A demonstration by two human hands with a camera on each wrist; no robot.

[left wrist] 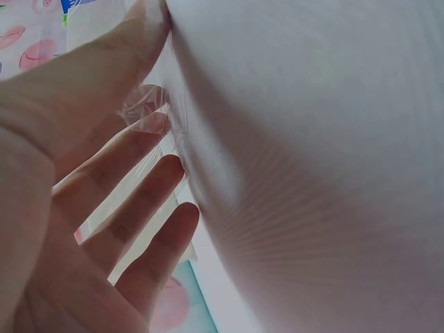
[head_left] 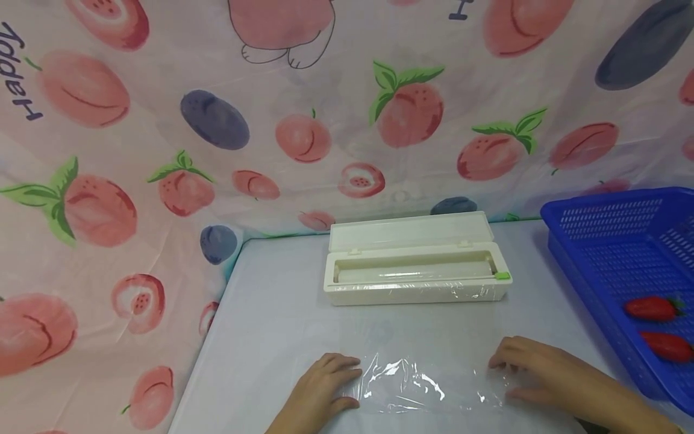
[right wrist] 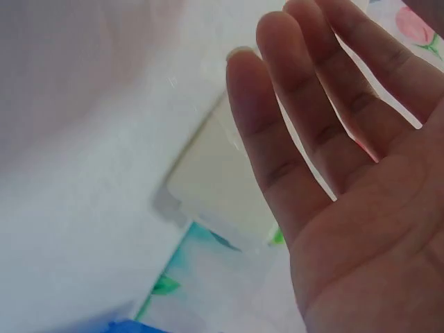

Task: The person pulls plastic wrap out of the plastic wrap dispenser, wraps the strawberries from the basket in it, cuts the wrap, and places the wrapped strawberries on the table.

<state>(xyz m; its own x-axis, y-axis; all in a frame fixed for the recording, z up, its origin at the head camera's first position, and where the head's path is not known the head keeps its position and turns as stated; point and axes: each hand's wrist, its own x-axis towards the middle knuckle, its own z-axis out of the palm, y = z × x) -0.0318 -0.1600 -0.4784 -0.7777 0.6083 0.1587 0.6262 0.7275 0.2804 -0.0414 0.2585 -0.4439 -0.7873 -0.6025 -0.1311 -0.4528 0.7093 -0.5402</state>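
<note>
A sheet of clear plastic wrap (head_left: pixel 412 389) lies on the white table, shiny and creased near the front. Behind it stands a cream wrap dispenser box (head_left: pixel 417 295), its lid (head_left: pixel 412 232) tipped back and a roll (head_left: pixel 412 272) showing inside. My left hand (head_left: pixel 320 392) is at the sheet's left edge, fingers spread and thumb apart; in the left wrist view, crumpled wrap (left wrist: pixel 147 111) touches its fingers. At the sheet's right edge is my right hand (head_left: pixel 547 374), thumb apart from the fingers. The right wrist view shows its fingers (right wrist: pixel 284 125) nearly straight, nothing in the palm.
A blue plastic basket (head_left: pixel 575 271) stands at the right, close to my right forearm, with red strawberries (head_left: pixel 650 308) in it. On the dispenser's right end sits a green slider (head_left: pixel 502 275). A fruit-printed cloth (head_left: pixel 336 78) hangs behind and left of the table.
</note>
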